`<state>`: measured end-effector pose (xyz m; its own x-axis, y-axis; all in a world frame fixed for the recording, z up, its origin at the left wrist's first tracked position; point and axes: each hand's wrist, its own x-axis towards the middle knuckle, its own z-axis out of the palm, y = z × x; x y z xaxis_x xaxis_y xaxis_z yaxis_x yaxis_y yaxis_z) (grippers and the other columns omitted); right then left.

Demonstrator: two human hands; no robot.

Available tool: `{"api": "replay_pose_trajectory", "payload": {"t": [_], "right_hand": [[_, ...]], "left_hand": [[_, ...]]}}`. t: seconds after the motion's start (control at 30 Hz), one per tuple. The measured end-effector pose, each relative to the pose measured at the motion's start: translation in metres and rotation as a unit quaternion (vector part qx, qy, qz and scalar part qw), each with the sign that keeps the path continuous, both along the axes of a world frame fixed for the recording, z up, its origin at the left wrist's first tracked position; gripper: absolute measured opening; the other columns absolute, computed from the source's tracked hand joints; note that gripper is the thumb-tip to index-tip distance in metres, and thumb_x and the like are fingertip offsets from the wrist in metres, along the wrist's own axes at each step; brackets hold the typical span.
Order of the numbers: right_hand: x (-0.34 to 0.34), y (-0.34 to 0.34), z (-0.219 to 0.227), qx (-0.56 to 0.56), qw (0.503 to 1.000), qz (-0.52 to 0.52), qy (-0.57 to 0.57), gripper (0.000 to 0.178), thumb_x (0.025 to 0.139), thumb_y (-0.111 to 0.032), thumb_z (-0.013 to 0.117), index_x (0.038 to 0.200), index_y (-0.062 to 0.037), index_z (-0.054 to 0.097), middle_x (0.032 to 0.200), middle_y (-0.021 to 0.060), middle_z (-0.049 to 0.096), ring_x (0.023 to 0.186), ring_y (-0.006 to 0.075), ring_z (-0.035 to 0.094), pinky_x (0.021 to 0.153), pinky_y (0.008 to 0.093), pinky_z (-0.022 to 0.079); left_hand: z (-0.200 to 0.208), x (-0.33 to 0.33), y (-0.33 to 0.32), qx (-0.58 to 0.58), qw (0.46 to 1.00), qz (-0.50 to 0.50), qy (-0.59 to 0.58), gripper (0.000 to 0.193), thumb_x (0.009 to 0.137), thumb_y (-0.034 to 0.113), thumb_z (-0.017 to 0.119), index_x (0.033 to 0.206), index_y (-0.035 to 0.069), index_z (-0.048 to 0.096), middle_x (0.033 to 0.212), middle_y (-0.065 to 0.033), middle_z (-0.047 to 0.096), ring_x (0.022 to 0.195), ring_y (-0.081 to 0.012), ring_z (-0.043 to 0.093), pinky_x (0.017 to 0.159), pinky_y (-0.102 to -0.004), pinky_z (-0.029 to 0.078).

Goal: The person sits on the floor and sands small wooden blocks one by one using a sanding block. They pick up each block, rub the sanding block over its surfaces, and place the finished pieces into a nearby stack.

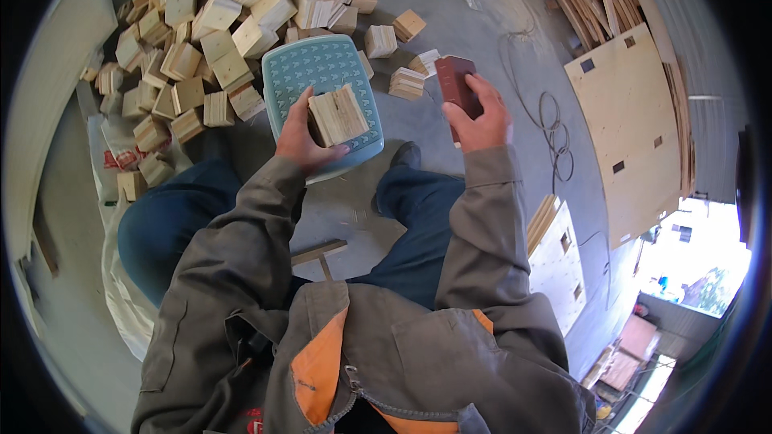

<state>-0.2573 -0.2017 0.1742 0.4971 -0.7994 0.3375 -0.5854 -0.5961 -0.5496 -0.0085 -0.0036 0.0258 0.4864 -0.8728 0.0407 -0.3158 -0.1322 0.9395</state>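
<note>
Over a light blue plastic stool (310, 60) with a patterned top, my left hand (301, 135) grips a layered plywood block (339, 116), thumb at its upper left edge and fingers at its lower side. Whether the block rests on the stool or is held just above it, I cannot tell. To the right, apart from the block, my right hand (484, 116) is closed round a flat reddish-brown sanding block (458, 84). Its dark red face is turned partly toward me, and my fingers cover its right edge.
A large heap of plywood blocks (217, 42) lies beyond and left of the stool, with several loose ones (407, 83) at its right. Cable (553, 124) coils on the floor. Plywood sheets (623, 112) lie at the right. A wooden piece (319, 252) lies between my legs.
</note>
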Motion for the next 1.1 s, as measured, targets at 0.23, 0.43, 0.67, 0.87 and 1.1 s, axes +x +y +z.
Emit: {"api": "replay_pose_trajectory", "payload": {"t": [0.23,0.43,0.67,0.87,1.1], "right_hand": [[0.006,0.009,0.013,0.037,0.999,0.033,-0.013,0.062,0.082,-0.024,0.087,0.136,-0.0003,0.069,0.148,0.0222,0.064,0.135,0.0391,0.062,0.115,0.0455,0.050],[-0.003,0.008,0.016,0.068,0.997,0.033,-0.005,0.063,0.084,-0.024,0.086,0.141,-0.0037,0.068,0.151,0.0183,0.063,0.132,0.0334,0.066,0.110,0.0410,0.054],[-0.001,0.010,0.017,0.118,0.991,0.045,-0.036,0.065,0.081,-0.022,0.089,0.137,0.0006,0.068,0.146,0.0226,0.065,0.132,0.0391,0.064,0.113,0.0441,0.053],[0.000,0.009,0.013,0.096,0.993,0.063,-0.010,0.065,0.080,-0.022,0.089,0.137,0.0008,0.068,0.145,0.0232,0.065,0.132,0.0388,0.064,0.113,0.0438,0.052],[-0.001,0.007,0.006,0.097,0.993,0.069,0.025,0.064,0.084,-0.019,0.087,0.142,-0.0018,0.066,0.149,0.0184,0.064,0.127,0.0322,0.069,0.104,0.0392,0.058]], "left_hand": [[0.000,0.015,0.015,0.019,0.998,-0.049,-0.035,0.120,0.068,0.038,0.099,0.161,0.000,0.036,0.155,-0.0240,0.050,0.151,-0.0364,0.045,0.127,-0.0444,0.035],[0.032,-0.009,0.012,-0.003,0.985,-0.096,-0.143,0.110,0.061,0.031,0.102,0.154,0.012,0.046,0.163,-0.0236,0.038,0.155,-0.0417,0.037,0.127,-0.0492,0.037],[0.025,-0.023,0.015,-0.018,0.986,-0.091,-0.138,0.108,0.056,0.015,0.103,0.148,0.016,0.046,0.166,-0.0213,0.033,0.155,-0.0425,0.036,0.121,-0.0524,0.046],[0.017,-0.021,0.014,-0.084,0.974,-0.083,-0.195,0.103,0.057,0.010,0.101,0.144,0.017,0.046,0.162,-0.0206,0.037,0.149,-0.0418,0.045,0.119,-0.0494,0.050],[-0.007,0.007,0.008,-0.114,0.956,-0.081,-0.256,0.092,0.062,0.008,0.097,0.141,0.016,0.051,0.166,-0.0218,0.034,0.152,-0.0447,0.044,0.123,-0.0506,0.046]]}}
